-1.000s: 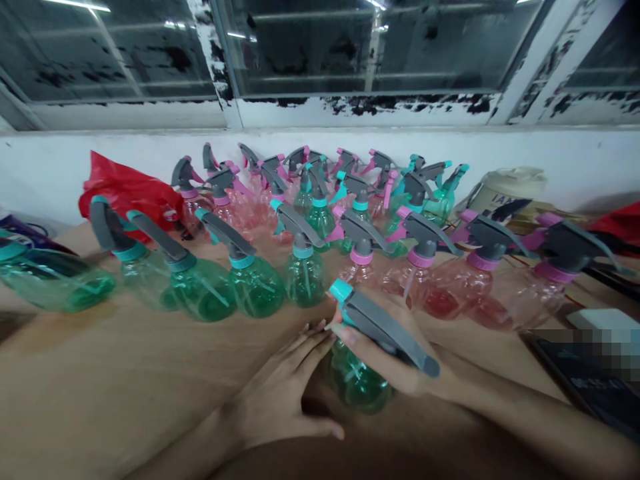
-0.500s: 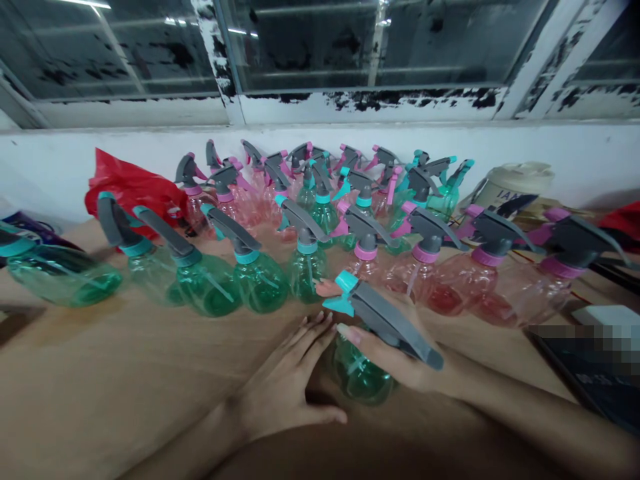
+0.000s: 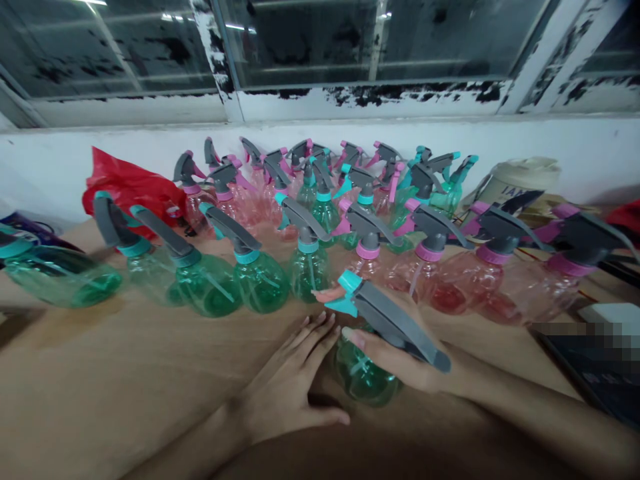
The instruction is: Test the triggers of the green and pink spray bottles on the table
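Observation:
A green spray bottle (image 3: 367, 381) with a grey trigger head and turquoise nozzle stands on the table close to me. Around its neck is my right hand (image 3: 413, 369), with the thumb on the near side and fingertips showing past the nozzle on the far side. The head partly hides those fingers. My left hand (image 3: 283, 393) lies flat on the table just left of the bottle, fingers stretched and thumb apart, holding nothing. Beyond my hands stands a row of spray bottles, green ones (image 3: 263, 283) on the left and pink ones (image 3: 453, 283) on the right.
Several more spray bottles (image 3: 325, 213) crowd the back near the wall. A red plastic bag (image 3: 127, 190) lies at the back left, and a whitish container (image 3: 523, 177) stands back right. A dark phone-like device (image 3: 590, 373) is on the right, beside a white block (image 3: 613, 317).
The view has shifted slightly. My right hand still grips the green spray bottle, and my left hand stays flat beside it.

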Demonstrator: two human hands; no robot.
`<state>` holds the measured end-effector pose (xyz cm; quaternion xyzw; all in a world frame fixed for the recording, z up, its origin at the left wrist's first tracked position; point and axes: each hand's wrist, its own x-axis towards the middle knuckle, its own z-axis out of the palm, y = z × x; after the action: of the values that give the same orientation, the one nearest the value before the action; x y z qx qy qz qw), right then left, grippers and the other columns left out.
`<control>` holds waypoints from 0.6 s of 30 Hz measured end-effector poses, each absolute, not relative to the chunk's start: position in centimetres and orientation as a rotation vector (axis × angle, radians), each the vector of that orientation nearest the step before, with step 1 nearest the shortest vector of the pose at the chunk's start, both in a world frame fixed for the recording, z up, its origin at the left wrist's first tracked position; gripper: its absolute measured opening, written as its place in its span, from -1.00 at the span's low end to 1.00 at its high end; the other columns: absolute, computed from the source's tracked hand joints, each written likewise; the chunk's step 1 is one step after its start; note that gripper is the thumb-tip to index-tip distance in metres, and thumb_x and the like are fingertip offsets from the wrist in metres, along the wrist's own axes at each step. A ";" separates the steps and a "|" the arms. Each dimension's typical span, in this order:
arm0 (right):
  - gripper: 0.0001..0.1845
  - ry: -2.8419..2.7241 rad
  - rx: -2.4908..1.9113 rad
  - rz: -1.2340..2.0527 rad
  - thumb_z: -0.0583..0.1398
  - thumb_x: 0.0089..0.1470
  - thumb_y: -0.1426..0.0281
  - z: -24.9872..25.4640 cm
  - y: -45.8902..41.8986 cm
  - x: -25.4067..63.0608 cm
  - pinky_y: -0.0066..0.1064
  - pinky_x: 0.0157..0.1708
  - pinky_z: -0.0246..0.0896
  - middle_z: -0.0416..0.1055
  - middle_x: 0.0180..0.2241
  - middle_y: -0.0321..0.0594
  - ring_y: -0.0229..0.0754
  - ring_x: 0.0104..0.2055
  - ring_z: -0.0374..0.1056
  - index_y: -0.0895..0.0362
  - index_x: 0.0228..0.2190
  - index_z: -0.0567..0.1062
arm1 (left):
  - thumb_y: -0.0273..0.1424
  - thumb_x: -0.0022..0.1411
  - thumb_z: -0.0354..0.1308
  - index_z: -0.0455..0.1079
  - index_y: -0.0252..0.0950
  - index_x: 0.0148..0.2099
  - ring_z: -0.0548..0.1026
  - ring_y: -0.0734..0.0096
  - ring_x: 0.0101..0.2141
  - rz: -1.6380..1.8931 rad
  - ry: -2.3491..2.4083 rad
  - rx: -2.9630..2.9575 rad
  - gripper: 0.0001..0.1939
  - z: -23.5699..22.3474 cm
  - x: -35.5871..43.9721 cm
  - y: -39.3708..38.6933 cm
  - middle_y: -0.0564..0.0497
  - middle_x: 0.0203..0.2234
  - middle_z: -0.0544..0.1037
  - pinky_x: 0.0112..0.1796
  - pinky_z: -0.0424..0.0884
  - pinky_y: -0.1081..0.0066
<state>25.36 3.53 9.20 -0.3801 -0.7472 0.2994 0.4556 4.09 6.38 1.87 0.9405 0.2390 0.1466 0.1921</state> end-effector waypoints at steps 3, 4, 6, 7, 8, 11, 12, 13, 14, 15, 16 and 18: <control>-0.54 -1.857 -0.907 0.736 0.17 0.04 0.45 9.0 3.7 25.4 -0.26 -0.27 0.42 0.47 -0.28 -0.25 -0.13 -0.29 0.43 -0.06 0.00 0.40 | 0.13 0.06 0.17 -0.34 -0.18 0.40 0.01 -0.11 0.25 0.354 0.695 2.663 0.09 2.1 4.1 6.3 -0.16 0.31 0.00 0.18 0.00 -0.02; -0.55 -1.859 -0.899 0.737 0.17 0.03 0.46 9.1 3.8 25.4 -0.25 -0.27 0.42 0.47 -0.28 -0.25 -0.13 -0.28 0.44 -0.05 -0.01 0.40 | 0.14 0.07 0.16 -0.35 -0.19 0.40 0.00 -0.10 0.25 0.336 0.692 2.675 0.08 2.2 4.1 6.3 -0.16 0.31 -0.01 0.18 0.00 -0.02; -0.60 -1.852 -0.896 0.735 0.17 0.03 0.44 9.4 3.8 25.3 -0.24 -0.26 0.41 0.47 -0.26 -0.24 -0.13 -0.27 0.44 -0.02 -0.05 0.42 | 0.15 0.08 0.13 -0.35 -0.20 0.40 -0.02 -0.09 0.26 0.317 0.678 2.697 0.08 2.4 4.2 6.4 -0.18 0.31 -0.02 0.19 0.00 -0.01; -0.64 -1.846 -0.889 0.735 0.18 0.02 0.42 9.6 3.8 25.3 -0.25 -0.27 0.41 0.47 -0.27 -0.23 -0.13 -0.28 0.45 0.00 -0.09 0.43 | 0.15 0.08 0.13 -0.36 -0.21 0.40 -0.03 -0.08 0.26 0.305 0.673 2.704 0.08 2.5 4.2 6.4 -0.18 0.31 -0.02 0.19 -0.01 -0.01; -0.69 -1.836 -0.876 0.735 0.20 0.00 0.39 9.8 3.8 25.2 -0.26 -0.28 0.41 0.47 -0.28 -0.22 -0.14 -0.30 0.45 0.03 -0.14 0.44 | 0.15 0.08 0.13 -0.36 -0.22 0.40 -0.03 -0.08 0.26 0.291 0.670 2.706 0.09 2.5 4.2 6.4 -0.18 0.31 -0.03 0.19 -0.01 -0.01; -0.82 -1.810 -0.843 0.742 0.22 -0.02 0.34 10.3 3.8 25.0 -0.34 -0.36 0.38 0.45 -0.37 -0.25 -0.21 -0.39 0.43 0.08 -0.30 0.43 | 0.15 0.08 0.13 -0.38 -0.21 0.40 -0.04 -0.07 0.26 0.287 0.677 2.697 0.09 2.4 4.2 6.4 -0.16 0.32 -0.04 0.19 -0.04 -0.01; -0.88 -1.811 -0.844 0.729 0.20 0.00 0.36 10.4 3.8 25.0 -0.37 -0.40 0.36 0.44 -0.42 -0.28 -0.24 -0.42 0.41 0.08 -0.34 0.42 | 0.14 0.08 0.14 -0.40 -0.20 0.40 -0.05 -0.06 0.27 0.302 0.681 2.693 0.10 2.3 4.2 6.3 -0.15 0.32 -0.05 0.20 -0.05 -0.01; -0.94 -1.814 -0.858 0.706 0.18 0.01 0.38 10.4 3.8 25.0 -0.39 -0.42 0.34 0.42 -0.45 -0.31 -0.26 -0.45 0.39 0.08 -0.38 0.40 | 0.14 0.09 0.13 -0.43 -0.18 0.39 -0.06 -0.06 0.27 0.325 0.684 2.692 0.10 2.1 4.2 6.3 -0.15 0.32 -0.07 0.20 -0.06 -0.01; -0.98 -1.822 -0.880 0.681 0.16 0.02 0.41 10.4 3.8 25.0 -0.40 -0.43 0.33 0.40 -0.48 -0.33 -0.28 -0.46 0.38 0.07 -0.40 0.39 | 0.15 0.09 0.13 -0.46 -0.17 0.39 -0.07 -0.05 0.27 0.341 0.685 2.693 0.11 2.0 4.2 6.3 -0.15 0.33 -0.09 0.20 -0.07 -0.01; -0.99 -1.827 -0.907 0.660 0.16 0.03 0.42 10.3 3.8 25.0 -0.40 -0.43 0.32 0.38 -0.50 -0.34 -0.28 -0.46 0.37 0.07 -0.42 0.39 | 0.15 0.09 0.12 -0.48 -0.17 0.39 -0.08 -0.06 0.27 0.355 0.685 2.695 0.11 2.0 4.1 6.2 -0.15 0.33 -0.10 0.20 -0.07 -0.02; -0.98 -1.832 -0.929 0.643 0.16 0.04 0.41 10.2 3.7 25.0 -0.39 -0.41 0.33 0.38 -0.50 -0.35 -0.27 -0.44 0.38 0.06 -0.43 0.38 | 0.15 0.09 0.12 -0.48 -0.17 0.39 -0.08 -0.06 0.27 0.353 0.680 2.699 0.11 2.0 4.1 6.2 -0.15 0.33 -0.11 0.20 -0.06 -0.02; -0.95 -1.848 -0.971 0.638 0.17 0.05 0.35 10.0 3.6 25.0 -0.36 -0.36 0.35 0.42 -0.47 -0.33 -0.23 -0.39 0.41 0.05 -0.40 0.40 | 0.16 0.10 0.11 -0.46 -0.18 0.39 -0.07 -0.06 0.27 0.329 0.668 2.708 0.10 2.1 4.2 6.2 -0.16 0.32 -0.09 0.19 -0.04 -0.02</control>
<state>25.05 3.59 10.04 -0.3946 -0.7512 0.2593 0.4612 4.16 6.23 2.12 0.9509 0.2344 0.1154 0.1659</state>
